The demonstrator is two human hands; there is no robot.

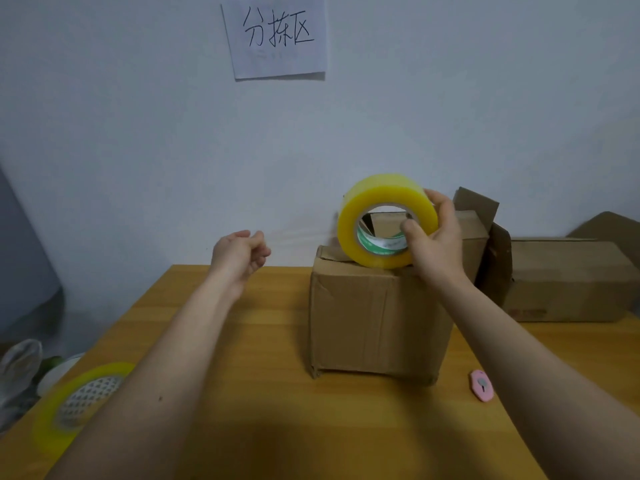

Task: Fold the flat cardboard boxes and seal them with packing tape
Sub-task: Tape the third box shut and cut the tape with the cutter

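A folded cardboard box (374,320) stands upright in the middle of the wooden table (277,427). Above its top my right hand (436,237) grips a yellow roll of packing tape (377,202), thumb inside the core and fingers over the outer rim. A thin clear strip of tape (301,233) stretches left from the roll. My left hand (239,254) pinches the strip's free end, held in the air left of the box.
A second yellow tape roll (79,403) lies at the table's left edge. A small pink cutter (482,385) sits right of the box. More cardboard boxes (568,282) stand behind and to the right. A paper sign (277,36) hangs on the wall.
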